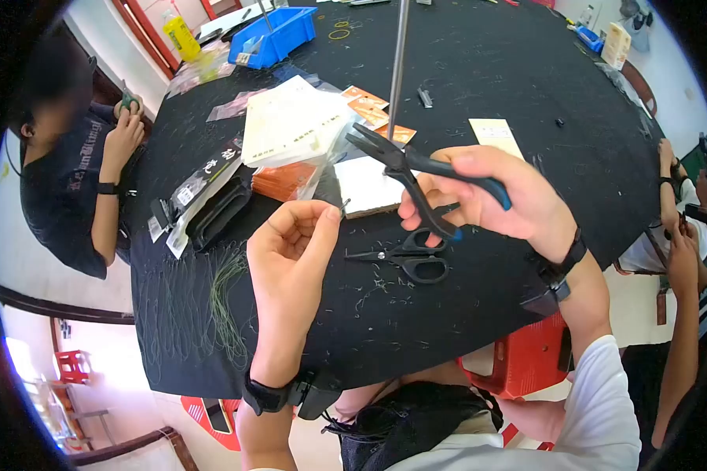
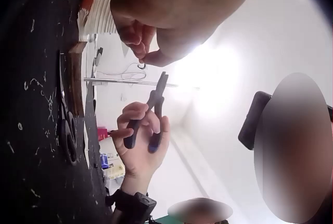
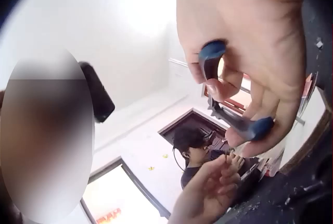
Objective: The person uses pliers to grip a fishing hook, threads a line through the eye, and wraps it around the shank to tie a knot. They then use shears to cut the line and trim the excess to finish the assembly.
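Note:
My left hand [image 1: 294,255] pinches a small dark hook [image 2: 141,66] between thumb and forefinger, its curved end standing out past the fingertips. A thin pale line loops beside it in the left wrist view. My right hand [image 1: 511,188] holds pliers [image 1: 404,169] with black and blue handles. The handles are spread and the pliers' nose points up and left, above the white block, apart from the hook. In the right wrist view the palm [image 3: 244,21] covers part of the pliers. Black scissors [image 1: 416,257] lie on the table below, between both hands.
A bundle of green line [image 1: 228,306] lies left of my left hand. Behind are a white block [image 1: 365,184], orange packets [image 1: 279,182], paper sheets [image 1: 291,122], a thin metal rod [image 1: 399,71] and a blue bin [image 1: 279,35]. Another person [image 1: 71,173] sits at the left; clippings lie scattered about.

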Tool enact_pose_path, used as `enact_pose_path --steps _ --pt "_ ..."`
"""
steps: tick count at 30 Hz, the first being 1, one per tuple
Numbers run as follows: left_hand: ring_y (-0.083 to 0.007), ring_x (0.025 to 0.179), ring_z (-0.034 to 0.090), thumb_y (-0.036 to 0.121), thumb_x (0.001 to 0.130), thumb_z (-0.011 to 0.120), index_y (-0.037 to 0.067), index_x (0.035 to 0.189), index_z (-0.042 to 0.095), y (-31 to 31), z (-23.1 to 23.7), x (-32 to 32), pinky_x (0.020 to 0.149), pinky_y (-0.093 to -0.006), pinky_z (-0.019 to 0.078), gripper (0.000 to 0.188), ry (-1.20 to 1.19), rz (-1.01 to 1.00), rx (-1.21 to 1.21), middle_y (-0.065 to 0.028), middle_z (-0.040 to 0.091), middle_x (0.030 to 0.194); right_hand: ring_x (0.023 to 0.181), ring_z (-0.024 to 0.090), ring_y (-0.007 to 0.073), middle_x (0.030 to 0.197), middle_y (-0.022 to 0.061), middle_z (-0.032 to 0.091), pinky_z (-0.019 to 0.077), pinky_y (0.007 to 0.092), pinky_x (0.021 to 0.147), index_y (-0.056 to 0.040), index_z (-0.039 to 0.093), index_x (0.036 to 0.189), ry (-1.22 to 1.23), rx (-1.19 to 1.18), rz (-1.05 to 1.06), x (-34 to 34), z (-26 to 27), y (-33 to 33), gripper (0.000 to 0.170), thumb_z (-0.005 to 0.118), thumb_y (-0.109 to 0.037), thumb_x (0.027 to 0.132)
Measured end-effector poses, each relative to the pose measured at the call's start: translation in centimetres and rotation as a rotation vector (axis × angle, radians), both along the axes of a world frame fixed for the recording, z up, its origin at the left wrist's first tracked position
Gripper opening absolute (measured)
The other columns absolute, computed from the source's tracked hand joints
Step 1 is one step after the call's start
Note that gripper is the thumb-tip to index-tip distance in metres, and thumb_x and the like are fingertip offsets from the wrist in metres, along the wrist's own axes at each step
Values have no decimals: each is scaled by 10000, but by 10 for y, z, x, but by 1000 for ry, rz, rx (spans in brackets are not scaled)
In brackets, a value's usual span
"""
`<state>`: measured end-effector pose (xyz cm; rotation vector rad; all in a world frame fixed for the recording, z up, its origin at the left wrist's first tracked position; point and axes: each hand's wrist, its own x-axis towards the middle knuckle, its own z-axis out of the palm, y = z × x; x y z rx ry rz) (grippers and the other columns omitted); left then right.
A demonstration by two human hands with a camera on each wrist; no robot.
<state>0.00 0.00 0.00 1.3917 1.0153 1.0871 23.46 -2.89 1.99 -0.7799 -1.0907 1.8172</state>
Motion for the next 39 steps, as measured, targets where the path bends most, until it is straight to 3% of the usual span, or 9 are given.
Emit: enact_pose_path --steps 2,3,6,7,9,15,20,29,39 --pt "-12 684 497 65 850 623 -17 880 619 0 4 -2 613 -147 375 87 -51 -13 -38 20 587 765 872 573 178 930 95 592 465 300 756 -18 545 802 -194 150 -85 -12 11 -9 233 513 -234 883" --pt "-12 684 497 65 850 623 -17 880 619 7 -1 -3 613 -147 375 87 -39 -10 -45 20 587 765 872 573 178 930 95 592 465 300 756 -18 545 802 -182 143 -83 -14 1 -5 233 513 -234 883" --pt "-1 563 383 127 866 601 9 882 621 9 -5 -2 503 -149 260 120 -42 27 -1 53 508 669 719 455 144 800 53 484 351 263 640 -8 493 706 -629 720 -355 -7 -16 -7 179 635 -98 767" --pt "-3 559 382 133 866 603 1 890 619 11 -5 -2 504 -146 259 135 -68 23 -5 46 515 683 719 455 144 800 53 484 351 263 640 -8 493 706 -623 710 -347 -6 -18 -10 179 635 -98 767" --pt "-14 689 496 75 852 625 -20 888 623 17 -2 -7 622 -149 370 102 -129 40 -74 13 593 779 715 458 153 800 72 481 355 269 639 -11 485 682 -787 799 -407 -9 -16 -11 187 639 -99 740" --pt "-10 605 467 71 821 633 -17 834 626 24 22 8 542 -153 355 88 137 181 390 28 572 689 715 485 186 809 81 485 383 289 627 -17 502 677 -861 789 -402 -18 -17 -15 171 641 -109 713" --pt "-5 589 449 68 804 648 -9 813 626 32 0 8 523 -151 346 80 135 108 317 39 545 671 740 509 244 818 97 488 410 317 640 -37 494 653 -959 926 -452 -20 -25 -14 181 662 -104 658" --pt "4 599 443 73 807 645 6 817 629 26 -4 4 531 -145 337 70 152 17 181 55 540 668 747 496 252 827 96 470 408 329 638 -54 499 635 -1086 1018 -504 -20 -24 -13 191 678 -119 630" --pt "4 593 436 66 812 637 13 809 627 20 -3 6 530 -148 329 53 122 15 184 63 544 666 733 508 258 820 105 482 418 334 623 -35 490 648 -1048 936 -463 -21 -31 -15 194 664 -121 657"
